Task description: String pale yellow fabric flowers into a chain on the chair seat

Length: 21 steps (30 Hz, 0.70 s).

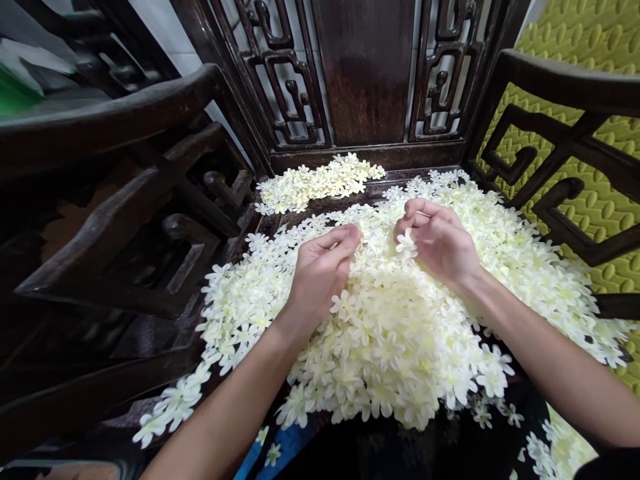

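Two pinches over the near flower heap (390, 333): my left hand (323, 267) a blossom (365, 233), right hand (447, 243) another flower (407, 245); I judge single-piece handling underway, needing gentle pressure next.

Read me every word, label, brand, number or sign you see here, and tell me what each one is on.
There are none I can read: no lettering shows on the white flowers, the dark carved chair or the yellow patterned surface.
The green thing at the left edge is blurred, with no legible text.
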Available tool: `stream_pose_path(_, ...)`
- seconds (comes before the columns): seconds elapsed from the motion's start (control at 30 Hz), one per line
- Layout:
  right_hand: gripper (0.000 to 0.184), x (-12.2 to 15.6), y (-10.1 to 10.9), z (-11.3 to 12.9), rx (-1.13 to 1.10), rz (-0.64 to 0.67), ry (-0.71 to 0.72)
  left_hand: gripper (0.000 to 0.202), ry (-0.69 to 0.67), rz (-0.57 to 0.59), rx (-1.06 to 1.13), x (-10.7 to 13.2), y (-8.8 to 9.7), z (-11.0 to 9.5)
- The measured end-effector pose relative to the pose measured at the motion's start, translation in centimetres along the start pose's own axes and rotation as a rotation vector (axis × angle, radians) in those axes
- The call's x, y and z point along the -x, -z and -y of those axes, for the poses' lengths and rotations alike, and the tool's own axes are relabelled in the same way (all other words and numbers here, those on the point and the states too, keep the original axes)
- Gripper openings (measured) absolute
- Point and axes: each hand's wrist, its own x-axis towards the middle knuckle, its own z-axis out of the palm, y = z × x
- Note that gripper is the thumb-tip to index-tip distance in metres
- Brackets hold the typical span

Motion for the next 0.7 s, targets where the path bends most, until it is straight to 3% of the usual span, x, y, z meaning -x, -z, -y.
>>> stream_pose_path(0.13, 0.021, 0.1, -0.2, 0.0, 0.097, 0.004, 0.07, 0.022, -0.068, -0.062, -0.009, 0.1, -0.4, -0.1)
stream_pose_path(0.33, 0.035, 0.6, -0.8, -0.2, 0.176, 0.046, 0.034, 0.02, -0.084, -0.07, -0.049, 0.3, -0.8, -0.1)
stream_pose_path(0.7, 0.04, 0.7, -1.0, 0.1, 0.211, -0.017, -0.01, 0.017, -0.108, -0.071, -0.044, 0.2, -0.8, 0.0)
